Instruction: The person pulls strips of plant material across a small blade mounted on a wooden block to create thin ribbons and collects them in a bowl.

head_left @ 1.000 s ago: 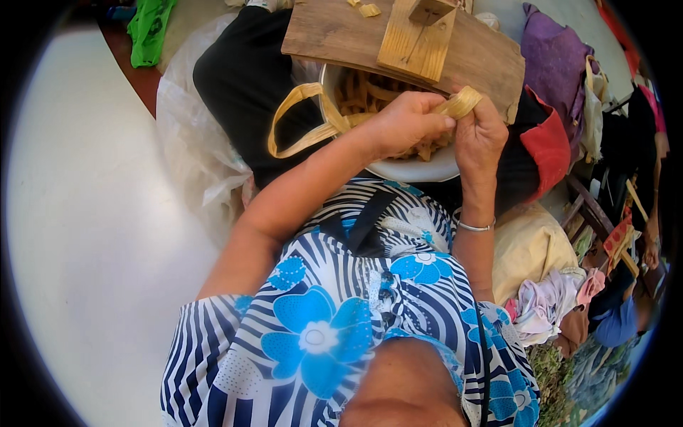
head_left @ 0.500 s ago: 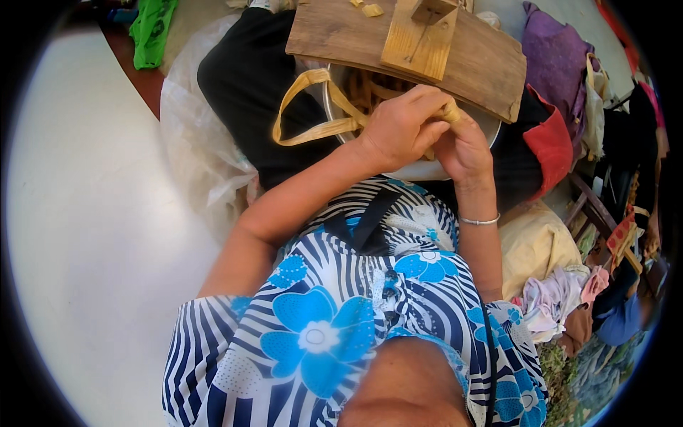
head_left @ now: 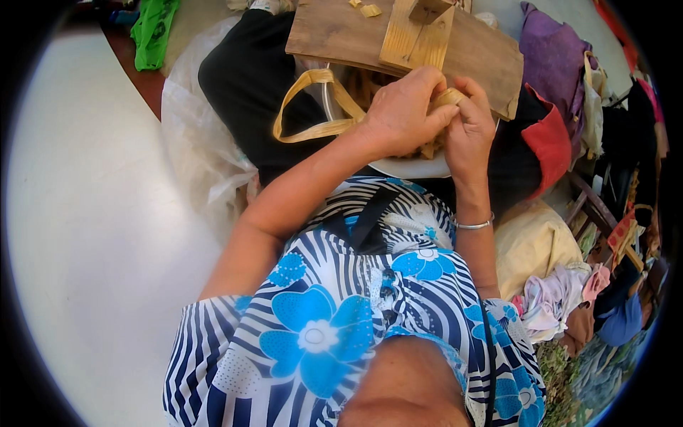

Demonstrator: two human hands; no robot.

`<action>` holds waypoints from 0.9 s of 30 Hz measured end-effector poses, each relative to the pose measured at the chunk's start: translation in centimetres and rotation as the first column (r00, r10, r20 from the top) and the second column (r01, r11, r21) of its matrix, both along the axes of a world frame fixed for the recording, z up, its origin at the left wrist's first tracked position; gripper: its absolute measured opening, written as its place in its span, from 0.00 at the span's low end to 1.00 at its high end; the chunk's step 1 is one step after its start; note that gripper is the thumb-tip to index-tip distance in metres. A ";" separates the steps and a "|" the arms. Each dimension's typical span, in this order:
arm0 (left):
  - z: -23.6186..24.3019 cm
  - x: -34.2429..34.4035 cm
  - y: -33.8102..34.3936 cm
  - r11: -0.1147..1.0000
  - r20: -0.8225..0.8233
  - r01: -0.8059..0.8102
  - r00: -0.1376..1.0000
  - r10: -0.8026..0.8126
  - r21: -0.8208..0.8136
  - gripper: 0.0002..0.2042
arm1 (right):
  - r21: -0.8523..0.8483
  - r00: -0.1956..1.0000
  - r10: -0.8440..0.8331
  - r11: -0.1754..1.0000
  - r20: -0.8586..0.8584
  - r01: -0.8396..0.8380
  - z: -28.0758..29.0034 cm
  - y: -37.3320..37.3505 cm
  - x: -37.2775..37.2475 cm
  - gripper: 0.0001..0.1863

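My left hand (head_left: pixel 405 114) is closed on a flat yellowish strip (head_left: pixel 320 129), its thumb against my right hand. My right hand (head_left: pixel 469 132) also grips the strip at a folded bit near the fingertips. A long loop of the strip hangs out to the left. Both hands are over a white bowl (head_left: pixel 409 169) on my lap, with similar tan pieces inside, partly hidden by my hands. Just beyond them, a brown wooden board (head_left: pixel 334 32) lies across the bowl's far side, with a lighter wooden block piece (head_left: pixel 409 43) and small yellow bits on it.
A white surface (head_left: pixel 92 213) fills the left, beside crumpled clear plastic (head_left: pixel 199 121) and a green bag (head_left: pixel 153 32). At right are purple cloth (head_left: pixel 548 64), a cream sack (head_left: pixel 533 249), piled clothing and wooden pieces (head_left: pixel 594 206). Other people's limbs show faintly at the far right edge.
Both hands have shifted slightly upward toward the board, and the loop of strip sits a little higher. My right fingers have risen from their lower, curled position of half a second ago.
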State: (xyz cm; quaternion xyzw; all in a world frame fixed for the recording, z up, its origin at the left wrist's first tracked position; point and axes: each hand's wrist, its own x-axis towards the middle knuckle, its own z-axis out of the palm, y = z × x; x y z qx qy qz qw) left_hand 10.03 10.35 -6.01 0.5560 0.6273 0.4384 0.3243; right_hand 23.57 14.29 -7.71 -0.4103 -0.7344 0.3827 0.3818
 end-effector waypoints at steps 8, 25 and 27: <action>-3.0 -0.9 0.9 0.932 0.543 0.072 0.828 0.142 -0.354 0.08 | -0.050 0.994 -0.023 0.999 -0.106 0.017 0.5 -0.4 -0.8 0.06; -0.3 -4.1 -2.2 0.959 -0.415 0.189 0.906 -0.087 0.211 0.05 | -0.302 0.984 0.144 0.938 -0.106 -0.170 3.2 4.2 1.8 0.19; -0.5 -3.3 -1.2 0.949 -0.273 0.168 0.958 -0.093 0.265 0.04 | -0.473 0.948 0.287 0.822 -0.136 -0.317 3.6 5.0 1.2 0.16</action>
